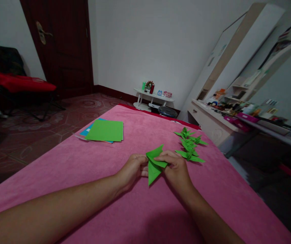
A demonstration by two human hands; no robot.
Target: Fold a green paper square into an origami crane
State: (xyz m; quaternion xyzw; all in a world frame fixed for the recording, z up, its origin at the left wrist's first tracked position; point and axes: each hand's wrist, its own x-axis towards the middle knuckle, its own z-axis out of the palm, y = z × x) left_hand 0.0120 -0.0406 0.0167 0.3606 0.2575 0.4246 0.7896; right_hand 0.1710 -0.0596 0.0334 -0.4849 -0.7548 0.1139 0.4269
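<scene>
Between my hands is a sheet of green origami paper (154, 173), partly folded, with a pointed flap at the top and another pointing down toward me. My left hand (133, 168) grips its left edge, thumb in front and fingers behind. My right hand (175, 165) pinches the right side, its index finger lying across the upper fold. Several folded green paper figures (188, 145) with pointed arms lie in a cluster beyond my right hand. Farther left rests a stack of square paper (104, 130), green on top with blue and other edges showing beneath.
A pink cloth (84, 189) covers the surface under my hands. Beyond its far edge stands a low white table (153, 95) with small items. On the right is a cluttered dressing table (211, 115); a red and dark folding chair (18, 83) stands left, near a brown door (61, 44).
</scene>
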